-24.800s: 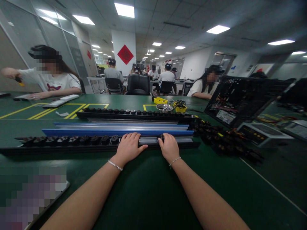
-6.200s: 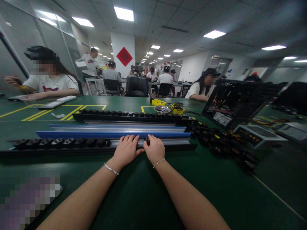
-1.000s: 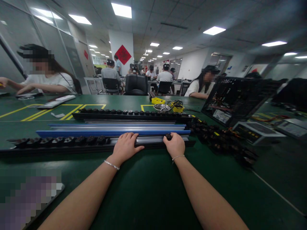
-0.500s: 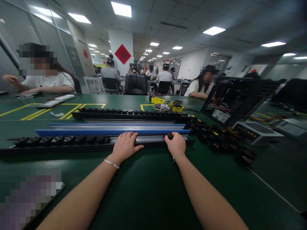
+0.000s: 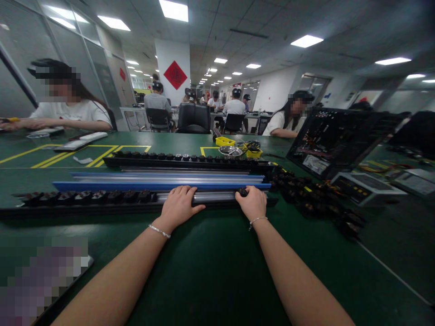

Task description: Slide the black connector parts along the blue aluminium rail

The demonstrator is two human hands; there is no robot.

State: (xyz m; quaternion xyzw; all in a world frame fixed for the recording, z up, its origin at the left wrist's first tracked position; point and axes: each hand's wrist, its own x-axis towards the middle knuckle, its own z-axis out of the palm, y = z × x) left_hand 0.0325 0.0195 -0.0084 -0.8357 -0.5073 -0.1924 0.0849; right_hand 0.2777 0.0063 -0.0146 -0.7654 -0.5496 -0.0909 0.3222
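A long black rail lies across the table in front of me, with a row of small black pieces in its left part and a shiny grey channel to the right. My left hand rests palm down over this channel, fingers stretched and thumb apart, just right of the row. Farther right, my right hand pinches a small black knob-like piece at the channel. Its exact kind is hard to make out, and the fingers cover part of it. Directly behind the rail run blue-edged strips.
Another black rail with black pieces lies farther back. At right are a heap of black pieces, an open computer case and a power supply. A metal bowl and yellow trays stand behind. Co-workers sit beyond.
My hands keep almost the same pose on the rail, with the whole view shifted slightly. At left, a co-worker's raised hand has come down to the table.
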